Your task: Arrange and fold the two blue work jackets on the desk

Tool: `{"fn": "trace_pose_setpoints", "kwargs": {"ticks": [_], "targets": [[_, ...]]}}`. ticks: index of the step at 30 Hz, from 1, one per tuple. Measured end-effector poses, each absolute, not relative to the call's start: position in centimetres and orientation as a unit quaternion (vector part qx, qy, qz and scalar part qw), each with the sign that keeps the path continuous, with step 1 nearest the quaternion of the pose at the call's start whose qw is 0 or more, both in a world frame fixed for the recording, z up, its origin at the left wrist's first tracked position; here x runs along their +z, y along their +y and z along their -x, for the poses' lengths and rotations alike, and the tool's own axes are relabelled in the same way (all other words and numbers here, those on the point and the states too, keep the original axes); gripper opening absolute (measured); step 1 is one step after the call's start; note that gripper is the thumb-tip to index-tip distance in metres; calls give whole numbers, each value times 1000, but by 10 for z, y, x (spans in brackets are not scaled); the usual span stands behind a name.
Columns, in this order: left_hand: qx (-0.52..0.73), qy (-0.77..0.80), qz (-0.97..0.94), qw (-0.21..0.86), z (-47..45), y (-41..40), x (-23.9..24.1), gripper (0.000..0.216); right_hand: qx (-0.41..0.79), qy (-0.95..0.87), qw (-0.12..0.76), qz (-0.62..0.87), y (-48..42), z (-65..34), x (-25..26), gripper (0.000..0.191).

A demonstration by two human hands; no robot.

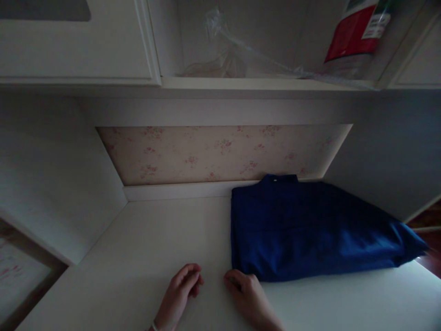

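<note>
A folded dark blue garment [310, 227] lies on the white desk top [144, 248], its collar against the back wall and its right end reaching the desk's right edge. My right hand [246, 292] rests on the desk with curled fingers touching the garment's near left corner. My left hand [181, 289] lies just left of it, fingers curled under, holding nothing, a thin band at the wrist.
Floral wallpaper [220, 154] backs the desk alcove. Above, an open shelf [262, 82] holds clear plastic wrap [237, 55] and a red-and-white package [354, 32]. A closed cabinet door [72, 41] is at upper left. Wooden floor [430, 230] shows at right.
</note>
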State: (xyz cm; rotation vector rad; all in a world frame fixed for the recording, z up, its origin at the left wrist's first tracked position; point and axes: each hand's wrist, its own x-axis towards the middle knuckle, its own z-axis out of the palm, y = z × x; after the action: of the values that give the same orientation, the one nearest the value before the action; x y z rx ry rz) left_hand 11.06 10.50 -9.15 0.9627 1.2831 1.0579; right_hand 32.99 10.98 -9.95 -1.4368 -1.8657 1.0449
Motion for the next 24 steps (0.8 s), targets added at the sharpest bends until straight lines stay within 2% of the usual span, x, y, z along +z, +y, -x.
{"fn": "trace_pose_setpoints", "kwargs": {"ticks": [24], "targets": [[441, 546, -414, 579, -108, 104, -96, 36, 392, -696, 280, 533, 109, -331, -97, 29]]}}
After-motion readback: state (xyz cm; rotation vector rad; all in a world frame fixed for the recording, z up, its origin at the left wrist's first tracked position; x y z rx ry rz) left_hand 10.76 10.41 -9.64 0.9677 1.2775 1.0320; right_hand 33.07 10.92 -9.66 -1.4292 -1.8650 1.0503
